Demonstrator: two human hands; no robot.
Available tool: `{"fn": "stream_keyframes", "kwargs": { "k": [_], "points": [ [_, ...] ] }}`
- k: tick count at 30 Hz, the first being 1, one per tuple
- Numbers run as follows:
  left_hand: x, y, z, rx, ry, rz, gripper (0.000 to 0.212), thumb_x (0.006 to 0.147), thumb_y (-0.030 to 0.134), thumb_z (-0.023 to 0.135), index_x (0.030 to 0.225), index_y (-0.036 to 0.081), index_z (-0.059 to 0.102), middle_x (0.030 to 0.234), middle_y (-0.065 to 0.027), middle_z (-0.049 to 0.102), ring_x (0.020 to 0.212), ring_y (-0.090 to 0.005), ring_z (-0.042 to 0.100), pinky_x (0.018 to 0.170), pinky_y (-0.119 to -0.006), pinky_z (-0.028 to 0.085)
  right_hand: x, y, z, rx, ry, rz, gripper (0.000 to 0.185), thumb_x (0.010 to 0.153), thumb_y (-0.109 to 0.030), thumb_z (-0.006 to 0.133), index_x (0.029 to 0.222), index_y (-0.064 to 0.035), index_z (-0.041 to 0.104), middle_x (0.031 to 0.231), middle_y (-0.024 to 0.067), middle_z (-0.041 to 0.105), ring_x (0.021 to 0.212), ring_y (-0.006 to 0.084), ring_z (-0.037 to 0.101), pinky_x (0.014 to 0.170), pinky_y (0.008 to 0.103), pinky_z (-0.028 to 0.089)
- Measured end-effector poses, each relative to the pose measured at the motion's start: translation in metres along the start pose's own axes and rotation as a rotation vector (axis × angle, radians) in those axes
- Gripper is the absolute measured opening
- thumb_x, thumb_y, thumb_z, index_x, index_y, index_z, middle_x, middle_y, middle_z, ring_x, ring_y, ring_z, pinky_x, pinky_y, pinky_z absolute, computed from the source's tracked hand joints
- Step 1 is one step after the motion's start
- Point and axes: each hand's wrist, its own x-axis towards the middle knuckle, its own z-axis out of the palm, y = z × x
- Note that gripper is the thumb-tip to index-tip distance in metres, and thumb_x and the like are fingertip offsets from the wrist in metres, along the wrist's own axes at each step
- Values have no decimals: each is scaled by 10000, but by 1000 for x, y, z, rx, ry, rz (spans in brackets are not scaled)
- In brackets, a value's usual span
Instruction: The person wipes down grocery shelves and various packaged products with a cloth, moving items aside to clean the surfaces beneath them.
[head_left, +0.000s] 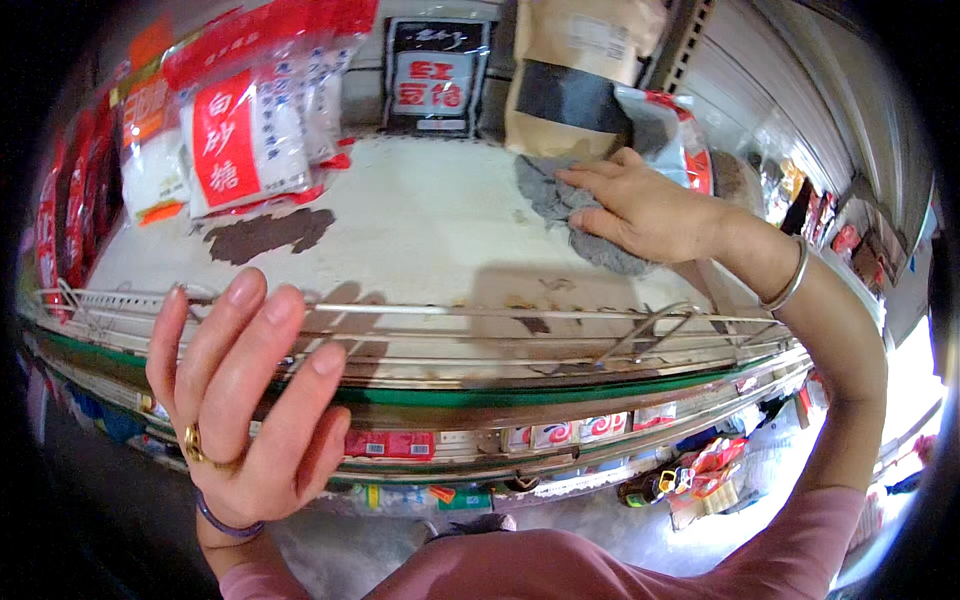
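My right hand (637, 206) presses a crumpled grey cloth (611, 251) onto the white metal shelf (420, 217), on its right side, just in front of a brown paper bag with a black band (570, 97). Raised before the wire rail, my left hand (255, 382) holds nothing, its fingers spread and slightly curled. A dark bare patch (270, 234) marks the shelf's left part. Behind it stand plastic bags of white sugar (247, 142). At the back, a black and white packet (437, 79) stands upright.
A wire rail (480, 309) and a green edge strip (480, 394) run along the shelf front. Red packets (79, 202) line the far left. A red and clear bag (675, 139) stands beside the paper bag. Lower shelves hold boxes (559, 433); a dark bottle (641, 491) is below right.
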Motion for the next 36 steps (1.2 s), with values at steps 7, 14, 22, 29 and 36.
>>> {"fn": "stream_keyframes", "kwargs": {
  "k": [7,14,22,29,36],
  "points": [
    [-32,-6,-28,23,31,-9,261,871,233,496,1070,73,548,1156,-135,547,1082,-375,535,959,-599,334,83,-37,-5,51,-103,-51,456,896,-202,487,1287,21,417,1150,230,531,1060,390,481,962,425,359],
    [-32,1,-16,17,82,-97,189,880,210,500,995,82,578,1045,-106,594,983,-327,592,927,-560,372,141,-29,18,163,44,-316,422,776,-125,558,1176,9,537,1077,212,576,1006,347,551,892,410,440],
    [-17,18,-24,22,118,-114,219,724,73,639,941,95,621,1007,-69,625,945,-270,618,931,-501,393,85,-58,-24,903,-31,-259,387,762,-213,614,1075,13,603,963,92,648,888,129,583,838,296,465],
    [8,29,-21,-28,182,-35,253,697,34,640,944,85,629,991,-72,632,928,-258,622,934,-487,393,37,14,-37,1393,203,-54,253,859,-129,524,1078,-21,588,935,69,605,899,143,591,849,302,480],
    [51,39,-28,-17,186,99,254,705,19,605,956,51,630,980,-99,630,913,-272,620,931,-484,397,-134,46,-68,1304,354,76,410,789,-309,613,1036,17,579,926,142,624,842,232,619,765,345,508]
  ]
}}
